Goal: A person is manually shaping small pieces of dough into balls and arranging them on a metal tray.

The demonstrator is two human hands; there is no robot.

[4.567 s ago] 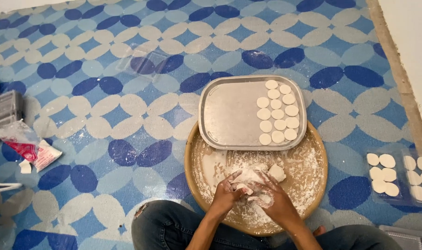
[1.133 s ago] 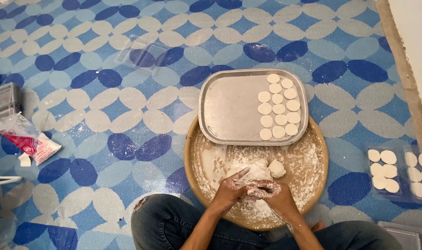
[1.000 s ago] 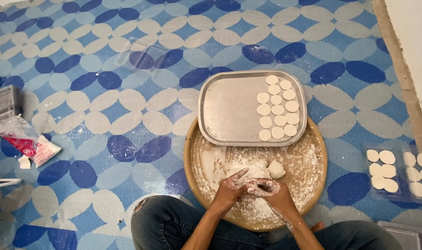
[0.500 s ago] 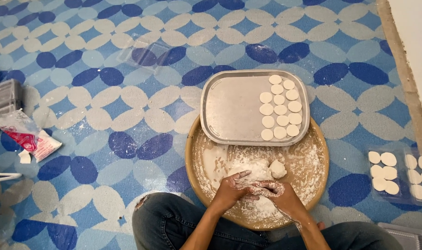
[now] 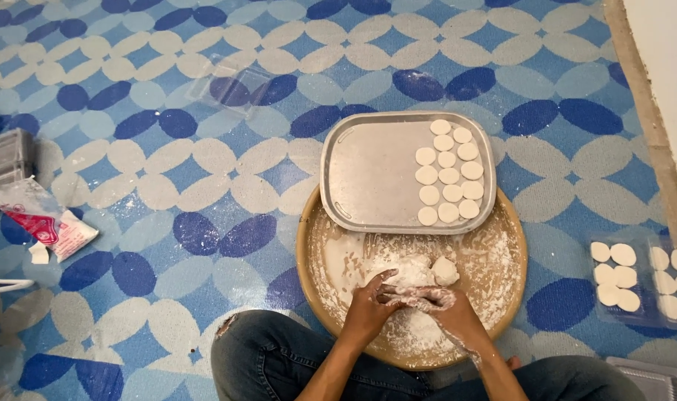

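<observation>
dough (image 5: 420, 295) pressed between both hands' grip

Left hand (image 5: 368, 308) and floury right hand (image 5: 451, 310) close together, fingers curled inward, wrists angled toward each other.

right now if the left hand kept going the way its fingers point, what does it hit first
Probably the right hand: the left hand points at it, already touching. Past that lies the dough lump in the round wooden tray.
</observation>
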